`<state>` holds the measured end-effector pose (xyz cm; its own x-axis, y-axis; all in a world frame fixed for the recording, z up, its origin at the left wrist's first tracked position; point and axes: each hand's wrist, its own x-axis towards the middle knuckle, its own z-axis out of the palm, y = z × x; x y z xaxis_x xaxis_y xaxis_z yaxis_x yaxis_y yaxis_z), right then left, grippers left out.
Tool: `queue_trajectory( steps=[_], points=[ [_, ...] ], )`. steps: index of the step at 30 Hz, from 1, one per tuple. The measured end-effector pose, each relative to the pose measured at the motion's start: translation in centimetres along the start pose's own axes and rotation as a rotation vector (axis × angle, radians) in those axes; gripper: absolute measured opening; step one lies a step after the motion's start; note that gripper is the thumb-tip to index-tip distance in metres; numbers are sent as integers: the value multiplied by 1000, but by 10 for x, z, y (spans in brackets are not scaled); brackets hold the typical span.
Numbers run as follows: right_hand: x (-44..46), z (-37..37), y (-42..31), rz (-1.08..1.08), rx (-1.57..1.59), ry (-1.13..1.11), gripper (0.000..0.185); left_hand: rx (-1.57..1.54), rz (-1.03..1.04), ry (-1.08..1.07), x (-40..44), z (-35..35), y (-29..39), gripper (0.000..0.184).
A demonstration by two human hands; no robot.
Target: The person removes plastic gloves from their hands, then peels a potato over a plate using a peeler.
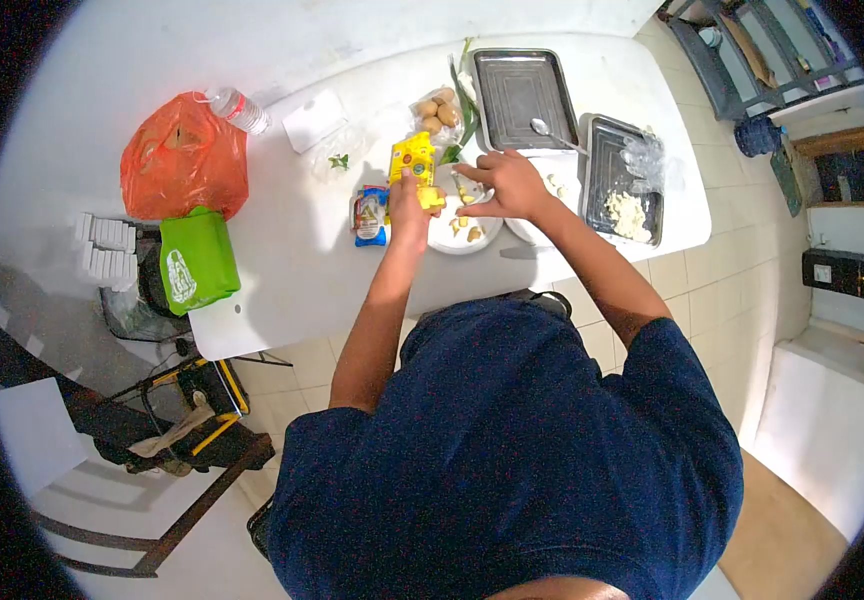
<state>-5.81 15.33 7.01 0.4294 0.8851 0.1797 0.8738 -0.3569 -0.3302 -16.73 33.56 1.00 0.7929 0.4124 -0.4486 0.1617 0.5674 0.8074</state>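
Observation:
Near the middle of the white table, my left hand [408, 212] is closed on a yellow packet [412, 158]. A smaller yellow piece [430, 197] shows beside its fingers. My right hand [508, 186] is over the right side of a white plate [464, 238], thumb and fingers apart, with nothing visible between them. Small brown and yellowish pieces [473, 234] lie on that plate. Left of my left hand is a blue and red packet [370, 216]. Part of a second white plate [525, 232] shows under my right forearm.
Behind the hands are a bag of eggs [438, 110], green leaves [467, 105] and a dark tray [524, 95]. Another tray [602, 180] holds pale chopped food [627, 214]; a spoon [557, 136] lies nearby. An orange bag [184, 160], green bag [197, 262] and bottle [239, 110] stand left.

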Motion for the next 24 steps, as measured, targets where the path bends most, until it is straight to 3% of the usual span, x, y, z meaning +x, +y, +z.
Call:
queue_trajectory(
  steps=[2,5,8,13,18,21,23,24],
  points=[
    [5,-1,-4,-17,49,88,71,119,-12,-30,6,-3,11,52],
    [15,-4,-19,-94,59,147,71,-74,-50,-2,12,2,2,54],
    [21,-2,-25,-149,18,152,71,-247,-77,6,4,13,3,49],
    [23,3,-27,-203,-26,96,70,-253,-83,114,14,10,-22,38],
    [20,7,-15,-178,-102,113,71,-297,-82,179,8,10,-15,37],
    [14,5,-10,-108,-63,82,71,-105,-100,104,13,-6,-13,38],
    [16,6,-16,-114,-12,142,71,-191,-84,135,16,0,-15,40],
    [19,-1,-25,-93,-43,61,70,-234,-75,148,17,3,-18,41]
  ],
)
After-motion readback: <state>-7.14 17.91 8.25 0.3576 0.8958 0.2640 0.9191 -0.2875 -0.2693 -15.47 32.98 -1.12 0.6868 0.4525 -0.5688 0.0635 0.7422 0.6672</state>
